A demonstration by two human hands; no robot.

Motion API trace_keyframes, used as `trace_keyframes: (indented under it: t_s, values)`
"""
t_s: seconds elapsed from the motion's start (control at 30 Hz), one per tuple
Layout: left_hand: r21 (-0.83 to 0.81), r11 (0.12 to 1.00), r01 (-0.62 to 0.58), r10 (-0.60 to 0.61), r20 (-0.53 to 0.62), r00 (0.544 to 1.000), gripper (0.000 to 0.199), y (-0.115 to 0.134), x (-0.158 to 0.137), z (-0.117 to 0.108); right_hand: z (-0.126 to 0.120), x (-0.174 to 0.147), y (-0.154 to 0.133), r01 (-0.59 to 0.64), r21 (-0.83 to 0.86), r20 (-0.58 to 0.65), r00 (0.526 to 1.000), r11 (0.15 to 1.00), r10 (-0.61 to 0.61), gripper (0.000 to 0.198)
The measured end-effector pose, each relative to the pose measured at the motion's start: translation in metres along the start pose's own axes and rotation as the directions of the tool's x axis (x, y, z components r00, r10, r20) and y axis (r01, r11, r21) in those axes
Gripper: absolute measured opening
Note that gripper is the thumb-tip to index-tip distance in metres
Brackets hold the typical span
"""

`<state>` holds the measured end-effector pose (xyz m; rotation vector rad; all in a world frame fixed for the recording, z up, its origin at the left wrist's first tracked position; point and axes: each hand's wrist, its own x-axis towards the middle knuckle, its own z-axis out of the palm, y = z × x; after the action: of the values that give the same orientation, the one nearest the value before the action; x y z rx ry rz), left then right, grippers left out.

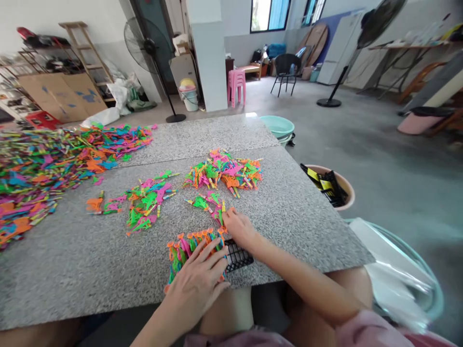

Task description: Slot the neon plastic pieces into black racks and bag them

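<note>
Black rack (238, 256) runs left-right, bare end nearest right hand (239, 229) (at loose toys (217, 212), grip unclear); left hand (200, 271), fingers parted, over filled end.

From my remote seat I see a speckled grey table (97, 274) up close and a smooth grey floor (311, 130) stretching behind it. Daylight comes through a dark-framed window (269, 15) in the far wall (237, 45). Stacked pink stools (237, 79) stand by a pale pillar (207, 67); a black chair (288, 62) sits farther right, near a white fridge (340, 50). I have one stand fan (149, 46) on the left, another fan (381, 18) on the right, and a wooden ladder (85, 47) at far left.
</note>
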<state>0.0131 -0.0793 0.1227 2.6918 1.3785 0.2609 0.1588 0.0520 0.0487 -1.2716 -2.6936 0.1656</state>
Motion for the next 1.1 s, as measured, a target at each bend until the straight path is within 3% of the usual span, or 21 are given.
trace_keyframes:
  t_s: [0.07,0.17,0.27,0.37,0.43,0.5,0.53,0.6,0.67,0.7,0.73,0.8,0.93,1.1]
  values:
    - [-0.006,1.0,0.007,-0.007,0.003,1.0,0.018,0.0,0.0,-0.001,-0.008,0.016,0.014,0.098,-0.057,-0.027,0.995,0.994,-0.1,0.022]
    - [0.0,1.0,0.017,-0.017,-0.002,1.0,0.02,0.0,0.0,-0.002,-0.009,0.049,0.036,0.313,-0.066,0.032,0.95,0.947,-0.312,0.02]
    - [0.016,1.0,0.003,-0.003,-0.004,1.0,0.02,0.0,0.0,-0.003,-0.006,0.062,0.055,0.399,-0.038,0.076,0.915,0.916,-0.395,0.019]
    - [0.019,1.0,-0.009,0.009,-0.011,1.0,0.02,0.001,0.002,-0.005,-0.008,0.042,0.077,0.289,0.054,0.013,0.957,0.956,-0.29,0.021]
    - [0.017,1.0,-0.005,0.005,-0.02,1.0,0.026,0.001,0.002,-0.005,-0.011,0.014,0.088,0.103,0.163,-0.052,0.994,0.981,-0.096,0.02]
    - [0.018,1.0,-0.001,0.002,-0.025,1.0,0.032,0.002,0.002,-0.004,-0.01,-0.02,0.09,-0.118,0.317,-0.094,0.983,0.941,0.156,0.013]
    - [0.019,1.0,-0.002,0.002,-0.026,1.0,0.033,0.002,0.002,-0.004,-0.008,-0.037,0.084,-0.218,0.415,-0.078,0.959,0.883,0.274,0.008]
    - [0.015,1.0,-0.005,0.005,-0.024,1.0,0.031,0.001,0.002,-0.003,0.001,-0.068,0.062,-0.35,0.633,0.048,0.908,0.691,0.416,0.007]
    - [0.005,1.0,-0.007,0.007,-0.019,1.0,0.028,0.0,0.002,-0.003,0.012,-0.092,0.028,-0.385,0.813,0.224,0.899,0.437,0.375,0.005]
    - [0.002,1.0,-0.008,0.008,-0.016,1.0,0.026,0.0,0.002,-0.003,0.018,-0.1,0.01,-0.37,0.865,0.265,0.91,0.338,0.319,0.006]
    - [0.001,1.0,-0.008,0.008,-0.012,1.0,0.025,0.0,0.003,-0.003,0.022,-0.106,-0.006,-0.345,0.892,0.262,0.921,0.293,0.289,0.006]
    - [0.006,1.0,-0.011,0.011,-0.009,1.0,0.022,0.0,0.003,-0.002,0.029,-0.11,-0.03,-0.294,0.884,0.193,0.938,0.364,0.289,0.005]
    - [0.016,1.0,-0.002,0.002,0.0,1.0,0.017,0.0,0.002,-0.002,0.029,-0.102,-0.041,-0.253,0.689,0.049,0.951,0.679,0.304,0.01]
    - [-0.009,0.997,0.077,-0.077,-0.053,0.996,0.051,0.003,0.005,-0.002,0.014,-0.087,-0.04,-0.238,0.555,0.134,0.971,0.797,0.197,0.015]
